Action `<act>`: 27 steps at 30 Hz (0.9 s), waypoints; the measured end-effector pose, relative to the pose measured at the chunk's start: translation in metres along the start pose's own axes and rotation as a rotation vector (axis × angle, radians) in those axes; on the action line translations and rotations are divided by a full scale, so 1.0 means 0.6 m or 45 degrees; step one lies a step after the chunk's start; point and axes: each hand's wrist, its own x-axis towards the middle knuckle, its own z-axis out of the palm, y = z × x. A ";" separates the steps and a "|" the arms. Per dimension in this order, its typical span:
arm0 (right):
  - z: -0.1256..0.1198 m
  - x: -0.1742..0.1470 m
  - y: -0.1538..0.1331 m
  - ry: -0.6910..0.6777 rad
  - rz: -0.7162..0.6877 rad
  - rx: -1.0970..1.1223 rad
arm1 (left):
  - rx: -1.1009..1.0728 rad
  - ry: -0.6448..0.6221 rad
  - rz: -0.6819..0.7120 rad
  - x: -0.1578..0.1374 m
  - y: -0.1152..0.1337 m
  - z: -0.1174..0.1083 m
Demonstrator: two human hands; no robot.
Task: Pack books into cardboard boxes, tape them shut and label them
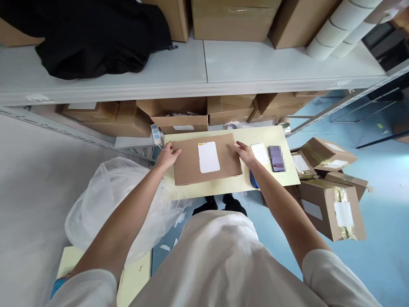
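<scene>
- Cardboard box [188, 168], a flat one, lies over the table [265, 135] in front of the person; whether it rests fully on the top or is slightly raised, I cannot tell.
- Done, as far as shows: its upper face looks closed, and a white label [209, 158] with a small yellow strip at one edge sits near the middle.
- Left open: no tape can be made out on the upper face, and the underside is hidden, so whether the box is sealed cannot be told.
- The left hand [168, 156] grips the left end near the far corner, thumb on top; the right hand [244, 153] appears to grip the right edge, its fingers partly hidden. Neither has let go.
- Right of the box on the table lie a white card [259, 152] and a phone [277, 158]; a blue object [253, 180] shows beside the right forearm.
- Farther right, several labelled and taped cartons [319, 209] are piled beside the table.
- Left of the table bulges a translucent plastic bag [105, 200].
</scene>
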 end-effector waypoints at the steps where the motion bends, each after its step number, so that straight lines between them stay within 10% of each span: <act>1: -0.008 -0.009 0.006 0.009 0.007 0.012 | 0.063 0.037 0.031 0.001 0.005 -0.005; 9: -0.126 -0.176 0.163 0.389 0.195 -0.489 | 0.320 0.146 0.645 -0.029 0.112 -0.005; 15: -0.086 -0.225 0.226 0.160 0.342 -0.859 | 0.542 -0.149 1.025 -0.056 0.243 0.065; 27: -0.069 -0.132 0.253 -0.204 0.529 -0.779 | 0.978 -0.260 0.835 -0.035 0.341 0.223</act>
